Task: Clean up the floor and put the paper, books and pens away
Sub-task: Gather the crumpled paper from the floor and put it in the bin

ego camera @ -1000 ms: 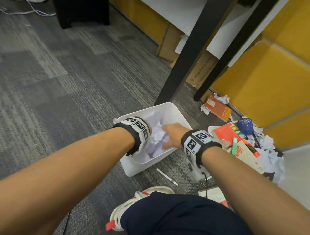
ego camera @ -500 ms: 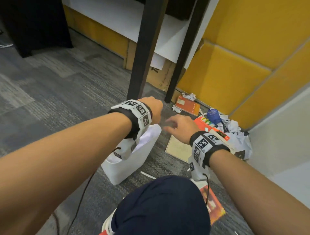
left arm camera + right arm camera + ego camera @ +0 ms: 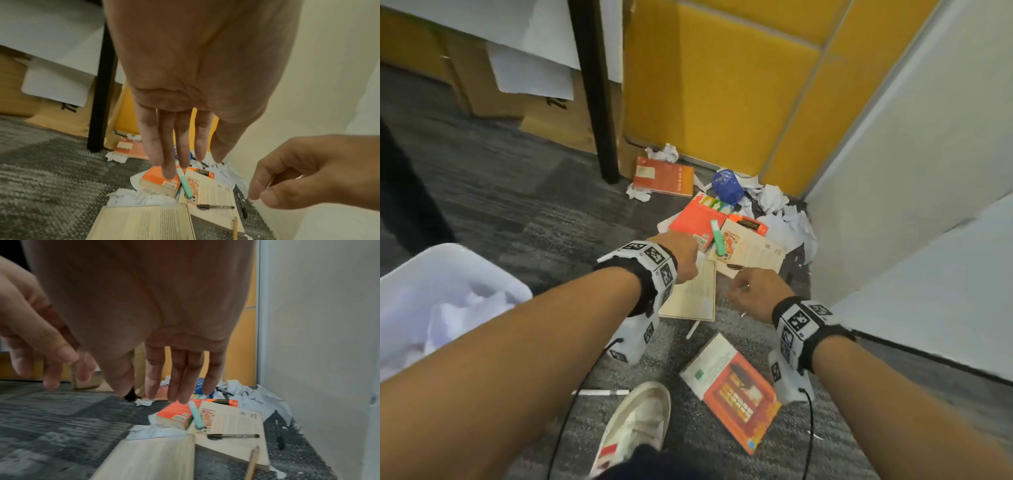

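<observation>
Both hands empty, hovering over the floor mess w/ fingers loose and hanging down: left hand above the open cream-paged book, right hand just beside it. Just ahead of the fingertips a mint-green highlighter pen lies across a thick orange paperback and a second open book w/ a black ballpoint pen on its page. Beyond those, crumpled white paper heaped in the wall corner; white plastic bin of paper well back by the left forearm
</observation>
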`<state>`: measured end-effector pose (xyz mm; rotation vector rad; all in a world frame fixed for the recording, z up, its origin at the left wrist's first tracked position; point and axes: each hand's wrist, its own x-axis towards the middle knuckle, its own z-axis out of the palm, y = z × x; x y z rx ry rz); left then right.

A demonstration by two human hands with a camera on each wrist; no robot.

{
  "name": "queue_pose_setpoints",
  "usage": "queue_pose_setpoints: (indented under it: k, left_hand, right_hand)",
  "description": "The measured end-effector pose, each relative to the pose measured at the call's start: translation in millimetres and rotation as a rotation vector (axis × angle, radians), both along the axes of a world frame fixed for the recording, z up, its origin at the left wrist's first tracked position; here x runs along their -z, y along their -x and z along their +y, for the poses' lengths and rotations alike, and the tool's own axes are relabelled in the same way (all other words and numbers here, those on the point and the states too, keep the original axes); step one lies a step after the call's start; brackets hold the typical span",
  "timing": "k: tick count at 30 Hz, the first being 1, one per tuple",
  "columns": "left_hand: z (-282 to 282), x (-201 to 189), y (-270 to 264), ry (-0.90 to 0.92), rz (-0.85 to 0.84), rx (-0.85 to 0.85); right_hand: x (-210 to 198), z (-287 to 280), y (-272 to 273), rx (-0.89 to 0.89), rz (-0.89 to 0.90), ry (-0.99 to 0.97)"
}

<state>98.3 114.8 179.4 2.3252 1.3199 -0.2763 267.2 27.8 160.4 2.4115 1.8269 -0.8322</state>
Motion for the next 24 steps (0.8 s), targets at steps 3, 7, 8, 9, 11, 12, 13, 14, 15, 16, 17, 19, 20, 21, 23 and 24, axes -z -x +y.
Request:
queue_pose_setpoints:
  k: [3, 7, 8, 9, 11, 12, 13, 14, 15, 16, 17, 19, 20, 21, 23, 24]
  left_hand:
    - [46, 44, -38, 0.05, 0.026, -0.015]
    - [110, 114, -54, 0.095, 0.093, -0.152]
    - [124, 133, -55, 0.103, 0.102, -0.198]
    - [136, 150, -55, 0.114, 0.109, -0.239]
    - [153, 174, -51, 0.127, 0.094, -0.291]
    - [158, 184, -47, 0.126, 0.072, -0.31]
    - [164, 192, -44, 0.124, 0.044, -0.322]
    - [169, 200, -42, 0.12, 0.016, -0.324]
    - [173, 206, -41, 0.118, -0.006, -0.327]
    - [174, 213, -40, 0.13, -0.011, -0.338]
    - [175, 218, -40, 0.15, -0.001, -0.348]
    - [173, 231, -41, 0.167, 0.026, -0.371]
    - [173, 237, -42, 0.151, 0.033, -0.39]
    - [173, 242, -42, 0.134, 0.039, -0.407]
    - [173, 250, -41, 0.131, 0.054, -0.398]
    - [173, 251, -40, 0.152, 0.063, -0.381]
  right_hand:
    - [27, 31, -51, 0.056, -0.031, 0.031]
    - [72, 78, -106, 0.094, -0.054, 0.078]
    - [87, 91, -115, 0.084, -0.05, 0.089]
    - [102, 103, -119, 0.067, -0.032, 0.094]
    - [129, 124, -114, 0.05, 0.031, 0.14]
    - [143, 134, -107, 0.056, 0.054, 0.191]
    - [156, 142, -99, 0.053, 0.066, 0.245]
    - [169, 149, -90, 0.044, 0.067, 0.301]
    - [182, 154, -81, 0.043, 0.07, 0.347]
    - [194, 156, -72, 0.076, 0.094, 0.399]
    - [205, 156, -64, 0.123, 0.133, 0.437]
    - [224, 153, -53, 0.276, 0.209, 0.436]
    - [230, 151, -50, 0.333, 0.247, 0.407]
    - [236, 149, -50, 0.36, 0.292, 0.364]
    - [240, 143, -50, 0.355, 0.427, 0.289]
    - [237, 139, -51, 0.366, 0.554, 0.259]
